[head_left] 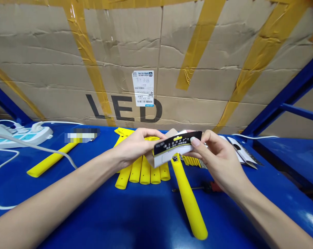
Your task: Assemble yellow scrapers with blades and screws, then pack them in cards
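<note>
A black and white packaging card (163,158) is folded round the head of a scraper with a long yellow handle (190,200). The handle hangs down toward me at a slant, above the blue table. My left hand (137,145) is closed at the card's left side, its fingertips partly hidden behind it. Pressing its thumb on the right end of the card, my right hand (216,155) pinches that side. The scraper's head is covered by the card. Just beyond, several yellow handles (145,171) lie side by side.
On the left lie a carded yellow scraper (53,159) and a white power strip (34,136) with cables. A screwdriver (205,187) lies near my right hand, with loose cards (246,154) farther right. A large cardboard box (135,41) stands behind the blue table (107,214).
</note>
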The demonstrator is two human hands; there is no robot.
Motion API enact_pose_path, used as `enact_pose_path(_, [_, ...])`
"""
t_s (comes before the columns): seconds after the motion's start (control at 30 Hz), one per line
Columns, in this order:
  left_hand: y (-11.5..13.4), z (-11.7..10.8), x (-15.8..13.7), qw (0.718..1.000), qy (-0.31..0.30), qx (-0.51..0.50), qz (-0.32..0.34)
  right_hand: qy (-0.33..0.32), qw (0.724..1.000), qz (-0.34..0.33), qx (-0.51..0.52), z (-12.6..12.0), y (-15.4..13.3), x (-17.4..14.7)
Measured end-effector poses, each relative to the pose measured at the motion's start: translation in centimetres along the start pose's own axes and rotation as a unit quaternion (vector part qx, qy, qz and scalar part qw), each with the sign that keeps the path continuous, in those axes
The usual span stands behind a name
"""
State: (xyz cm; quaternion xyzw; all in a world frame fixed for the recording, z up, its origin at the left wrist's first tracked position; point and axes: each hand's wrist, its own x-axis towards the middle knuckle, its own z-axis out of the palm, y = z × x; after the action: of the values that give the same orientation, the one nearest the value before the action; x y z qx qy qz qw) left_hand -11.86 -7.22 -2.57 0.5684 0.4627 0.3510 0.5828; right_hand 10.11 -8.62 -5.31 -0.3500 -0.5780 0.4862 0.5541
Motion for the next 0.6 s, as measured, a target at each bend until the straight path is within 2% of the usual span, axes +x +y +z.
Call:
enact_pose_path(0.1, [-0.1, 0.0, 0.0, 0.999, -0.034, 0.0, 0.013, 0.009, 1.0, 0.002, 0.001, 0.1, 0.1, 0.0])
enact_pose_path(0.2, [0.3, 0.0, -0.1, 0.997, -0.059, -0.037, 0.028, 0.05, 0.999, 0.005, -0.021, -0.3, 0.5, 0.3])
enact_pose_path(0.3, [1.0, -0.1, -0.3, 0.996, -0.058, -0.07, 0.015, 0.09, 0.995, 0.032, -0.012, -0.7, 0.8, 0.6])
enact_pose_path(0.4, [1.4, -0.2, -0.5, 0.998, -0.044, -0.021, 0.028, 0.109, 0.993, 0.051, 0.01, -0.7, 0.8, 0.7])
enact_pose_path(0.5, [1.3, -0.5, -0.4, 0.996, -0.017, 0.069, 0.059, 0.093, 0.992, 0.076, 0.05, -0.7, 0.3, 0.6])
enact_pose_path(0.6, [1.1, -0.8, -0.2, 0.991, -0.013, 0.108, 0.081, 0.015, 0.992, 0.112, 0.059, -1.0, -0.2, 0.6])
